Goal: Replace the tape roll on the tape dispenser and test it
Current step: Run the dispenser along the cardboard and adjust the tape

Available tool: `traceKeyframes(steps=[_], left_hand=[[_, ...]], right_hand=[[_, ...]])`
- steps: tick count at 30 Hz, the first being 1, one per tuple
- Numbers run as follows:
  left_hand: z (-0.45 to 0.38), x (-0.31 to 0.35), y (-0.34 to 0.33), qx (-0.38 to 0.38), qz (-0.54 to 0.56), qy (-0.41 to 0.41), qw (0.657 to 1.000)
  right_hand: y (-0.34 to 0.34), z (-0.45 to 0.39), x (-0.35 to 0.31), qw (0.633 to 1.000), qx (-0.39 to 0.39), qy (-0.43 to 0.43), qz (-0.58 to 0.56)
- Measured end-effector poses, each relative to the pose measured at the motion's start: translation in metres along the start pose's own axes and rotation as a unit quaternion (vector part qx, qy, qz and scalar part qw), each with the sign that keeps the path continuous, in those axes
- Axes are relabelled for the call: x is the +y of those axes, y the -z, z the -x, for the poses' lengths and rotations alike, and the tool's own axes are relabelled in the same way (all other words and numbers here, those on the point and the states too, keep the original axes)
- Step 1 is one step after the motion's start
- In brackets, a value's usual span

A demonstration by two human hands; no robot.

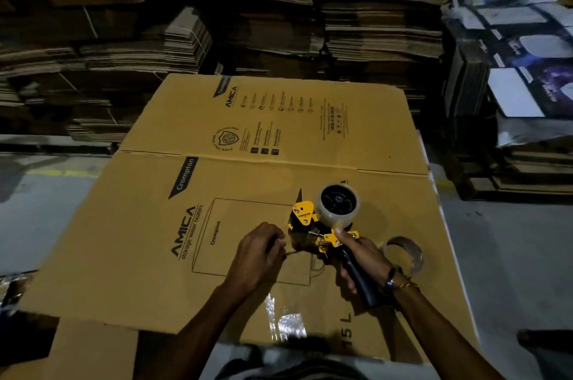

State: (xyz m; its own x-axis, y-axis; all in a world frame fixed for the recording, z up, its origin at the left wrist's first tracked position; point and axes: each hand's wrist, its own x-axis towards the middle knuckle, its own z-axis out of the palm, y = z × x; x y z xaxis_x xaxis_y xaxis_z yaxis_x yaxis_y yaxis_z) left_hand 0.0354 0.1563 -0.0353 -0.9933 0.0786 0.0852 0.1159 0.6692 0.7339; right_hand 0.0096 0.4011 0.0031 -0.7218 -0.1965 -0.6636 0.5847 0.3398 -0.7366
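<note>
A yellow and black tape dispenser [310,226] is held above a flattened brown carton [217,193]. A clear tape roll [338,205] sits on its black hub. My right hand [361,258] grips the dark handle, thumb up by the roll. My left hand [259,251] pinches the thin end of the tape at the dispenser's front, fingers closed on it. A second, nearly spent tape ring [404,252] lies on the carton just right of my right wrist.
A strip of crumpled clear tape [286,322] is stuck on the carton near its front edge. Tall stacks of flattened cartons [248,7] fill the back. Printed product boxes [521,45] stand at the right. Grey floor [46,209] shows on both sides.
</note>
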Motion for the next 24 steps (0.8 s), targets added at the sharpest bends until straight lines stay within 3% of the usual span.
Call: traceKeyframes(steps=[9,19,24], left_hand=[[-0.012,-0.015,0.006,0.057,0.033,0.096,0.993],[-0.036,-0.031,0.027,0.006,0.272,0.224,0.936],[-0.043,-0.044,0.034,-0.02,0.252,0.213,0.944]], right_hand=[[-0.019,-0.011,-0.005,1.0,-0.008,-0.005,0.003],[-0.054,-0.024,-0.013,0.999,0.03,-0.014,-0.03],[-0.061,-0.031,-0.012,0.998,0.047,-0.023,-0.035]])
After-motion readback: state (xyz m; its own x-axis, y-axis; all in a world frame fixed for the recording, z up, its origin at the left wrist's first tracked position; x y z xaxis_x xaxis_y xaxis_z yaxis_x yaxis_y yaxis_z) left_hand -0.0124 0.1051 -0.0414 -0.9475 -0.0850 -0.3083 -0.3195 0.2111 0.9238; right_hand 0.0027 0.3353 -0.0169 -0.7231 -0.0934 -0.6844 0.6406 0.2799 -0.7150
